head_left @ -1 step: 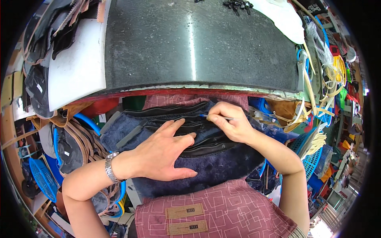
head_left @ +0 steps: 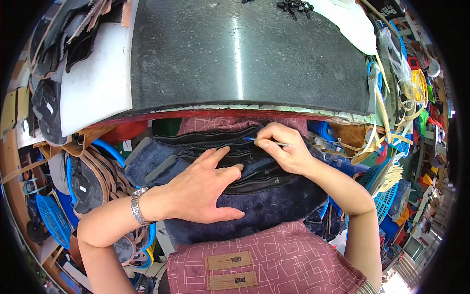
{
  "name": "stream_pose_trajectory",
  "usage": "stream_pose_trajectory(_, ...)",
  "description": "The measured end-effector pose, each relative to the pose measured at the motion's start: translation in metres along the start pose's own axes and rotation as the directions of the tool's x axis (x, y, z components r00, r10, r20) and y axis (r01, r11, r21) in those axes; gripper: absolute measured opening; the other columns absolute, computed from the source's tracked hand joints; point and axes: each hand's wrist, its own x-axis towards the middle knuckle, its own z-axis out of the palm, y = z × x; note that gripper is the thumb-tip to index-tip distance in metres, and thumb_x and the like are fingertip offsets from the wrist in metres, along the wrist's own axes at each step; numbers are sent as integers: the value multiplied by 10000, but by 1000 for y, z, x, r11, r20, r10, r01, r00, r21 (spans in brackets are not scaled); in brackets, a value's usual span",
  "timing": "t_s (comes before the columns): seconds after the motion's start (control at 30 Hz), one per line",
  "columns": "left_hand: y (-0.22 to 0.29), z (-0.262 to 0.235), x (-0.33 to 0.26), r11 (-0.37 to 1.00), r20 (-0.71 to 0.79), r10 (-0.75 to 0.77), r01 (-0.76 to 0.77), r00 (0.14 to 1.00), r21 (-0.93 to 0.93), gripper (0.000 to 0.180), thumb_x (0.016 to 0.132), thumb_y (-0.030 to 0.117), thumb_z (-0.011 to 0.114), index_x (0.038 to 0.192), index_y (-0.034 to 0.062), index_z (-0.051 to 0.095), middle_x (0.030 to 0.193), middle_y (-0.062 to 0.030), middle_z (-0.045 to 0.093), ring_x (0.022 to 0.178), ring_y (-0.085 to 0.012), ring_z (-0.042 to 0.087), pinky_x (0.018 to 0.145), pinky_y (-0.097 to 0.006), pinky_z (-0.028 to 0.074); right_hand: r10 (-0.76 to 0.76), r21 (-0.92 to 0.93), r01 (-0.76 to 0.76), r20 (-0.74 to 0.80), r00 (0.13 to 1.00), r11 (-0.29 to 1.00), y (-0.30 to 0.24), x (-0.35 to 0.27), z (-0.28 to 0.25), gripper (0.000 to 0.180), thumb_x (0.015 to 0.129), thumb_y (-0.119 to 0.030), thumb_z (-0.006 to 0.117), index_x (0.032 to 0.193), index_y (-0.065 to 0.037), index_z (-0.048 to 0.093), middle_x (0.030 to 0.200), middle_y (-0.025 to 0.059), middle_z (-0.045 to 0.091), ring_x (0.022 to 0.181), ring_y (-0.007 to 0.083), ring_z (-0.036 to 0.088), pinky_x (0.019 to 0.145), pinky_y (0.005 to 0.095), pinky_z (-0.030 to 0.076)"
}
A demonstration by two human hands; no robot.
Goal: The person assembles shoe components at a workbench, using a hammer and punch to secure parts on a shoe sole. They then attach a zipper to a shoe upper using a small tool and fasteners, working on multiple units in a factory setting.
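Centre of frame: layered dark-blue plush pieces (head_left: 259, 208) with curved, glossy black edge strips, under a bare left hand (head_left: 198, 188), palm down, thumb and fingers spread, silver metal-link watch (head_left: 138, 207) at wrist. Right of centre: bare right hand (head_left: 285, 149), pinching a slim blue-tipped pen-like tool (head_left: 249, 139) at the upper strips. Upper centre: broad, speckled dark-grey slab (head_left: 293, 63).

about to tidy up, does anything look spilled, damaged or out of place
Nothing looks spilled or damaged near the left hand, spread over dark fluffy pieces, or the right hand, holding a thin pen. Only the pale straps by the yellow basket look untidy, hanging in a loose tangle.
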Motion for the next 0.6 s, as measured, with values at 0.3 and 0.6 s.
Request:
stream_pose_trajectory(0.3,2,4,-9,996,0,-67,67,998,-66,712,707,484,704,1198,20,477,1199,-352,429,1149,-482,425,951,-490,378,-132,-52,141,137,982,989,8,22,19,106,839,-107,608,849,-7,575,779,114,584,722,286,558,643,374,451)
stream_pose_trajectory(0.6,3,5,-7,997,1,-71,71,998,-39,689,734,489,681,1179,3,480,1175,-335,462,1147,-469,432,944,-492,384,-114,-109,127,118,986,986,10,20,17,76,834,-81,598,843,-11,568,786,117,585,732,296,557,649,375,454)
